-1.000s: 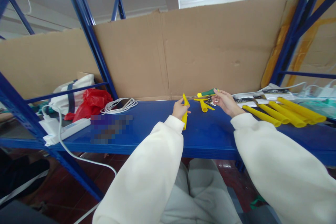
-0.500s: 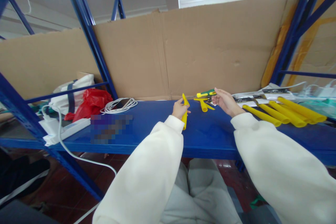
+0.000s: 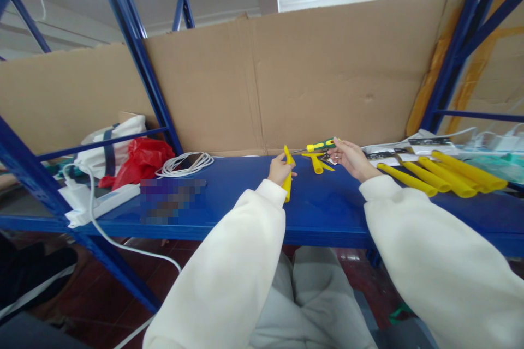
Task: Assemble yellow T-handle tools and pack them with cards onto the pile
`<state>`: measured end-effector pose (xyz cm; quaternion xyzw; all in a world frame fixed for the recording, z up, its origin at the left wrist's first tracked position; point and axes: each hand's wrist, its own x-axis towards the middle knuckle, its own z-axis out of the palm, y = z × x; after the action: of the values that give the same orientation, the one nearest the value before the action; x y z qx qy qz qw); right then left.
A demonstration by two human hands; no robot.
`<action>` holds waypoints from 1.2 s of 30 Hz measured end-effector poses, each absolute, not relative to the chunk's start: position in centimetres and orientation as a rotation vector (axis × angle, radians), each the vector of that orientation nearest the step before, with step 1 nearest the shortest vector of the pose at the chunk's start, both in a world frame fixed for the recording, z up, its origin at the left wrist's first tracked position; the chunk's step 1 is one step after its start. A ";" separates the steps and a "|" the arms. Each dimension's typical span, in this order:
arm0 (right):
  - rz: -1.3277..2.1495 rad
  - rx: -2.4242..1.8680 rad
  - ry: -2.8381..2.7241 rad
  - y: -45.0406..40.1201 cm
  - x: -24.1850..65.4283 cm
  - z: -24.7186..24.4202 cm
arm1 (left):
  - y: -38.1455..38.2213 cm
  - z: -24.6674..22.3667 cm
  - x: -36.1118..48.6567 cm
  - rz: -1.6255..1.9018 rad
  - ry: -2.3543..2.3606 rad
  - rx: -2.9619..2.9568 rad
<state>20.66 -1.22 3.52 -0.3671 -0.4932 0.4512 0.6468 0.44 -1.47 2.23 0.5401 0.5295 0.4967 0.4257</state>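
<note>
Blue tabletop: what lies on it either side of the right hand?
Left of the right hand lies a yellow T-shaped piece; to its right, yellow tubes, with white packets behind. The right sleeve covers part of the tabletop; anything beneath cannot be seen.

I see room on the bare counter (image 3: 229,202) between the white cable (image 3: 172,166) and the left sleeve (image 3: 241,245); the screwdriver (image 3: 320,145) spans the gap from left fingers (image 3: 280,161) to right fingers (image 3: 339,149); cardboard (image 3: 327,71) closes the back, yellow tubes (image 3: 454,179) crowd the right.
</note>
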 end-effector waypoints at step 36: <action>0.906 -0.917 -0.999 -0.9 20.9 3.2 | -1.3 2.3 0.6 1.318 1.305 1.289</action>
<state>20.93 -0.89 3.25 -0.4095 -0.4460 0.4044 0.6854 0.59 -1.35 2.35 0.5160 0.5225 0.5274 0.4272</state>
